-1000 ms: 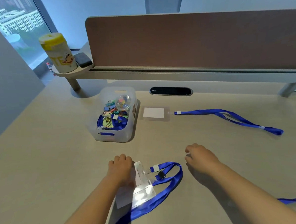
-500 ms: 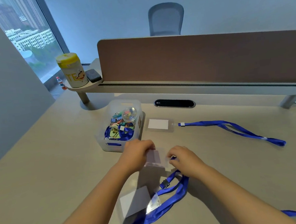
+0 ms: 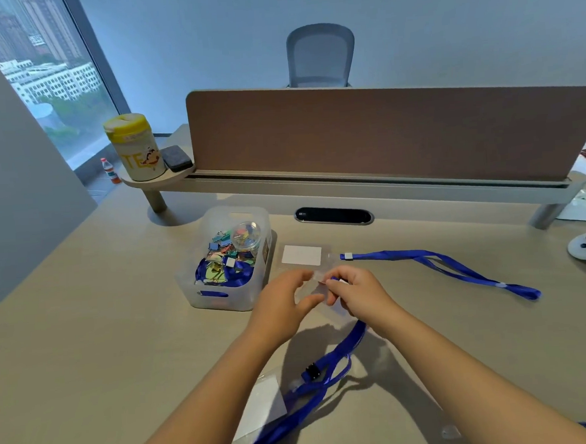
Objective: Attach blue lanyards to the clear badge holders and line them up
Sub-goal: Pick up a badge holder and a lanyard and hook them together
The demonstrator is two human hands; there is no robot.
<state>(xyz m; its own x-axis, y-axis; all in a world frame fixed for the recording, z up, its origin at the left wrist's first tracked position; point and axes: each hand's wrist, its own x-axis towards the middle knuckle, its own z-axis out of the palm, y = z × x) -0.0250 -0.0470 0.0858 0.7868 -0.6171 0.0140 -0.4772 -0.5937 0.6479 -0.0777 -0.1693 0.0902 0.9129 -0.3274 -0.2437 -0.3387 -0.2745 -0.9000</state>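
1. Your two hands meet above the middle of the bench, just in front of a clear plastic bin of coloured clips.
2. Your left hand pinches a clear badge holder by its left edge, lifted off the bench.
3. Your right hand has its fingertips closed on the clip end of a blue lanyard, pressed to the holder's top edge. The strap trails down toward you.
4. By the look of it, you are fastening this lanyard to this holder. Whether the clip is already through the slot cannot be seen.
5. A second badge holder with a white card lies flat behind your hands, with a second lanyard stretched out to its right, ends close together.
6. A third badge holder lies near you, touching a strap.
7. Next, you likely need to seat the clip, then lay the pair down in line with the far set.
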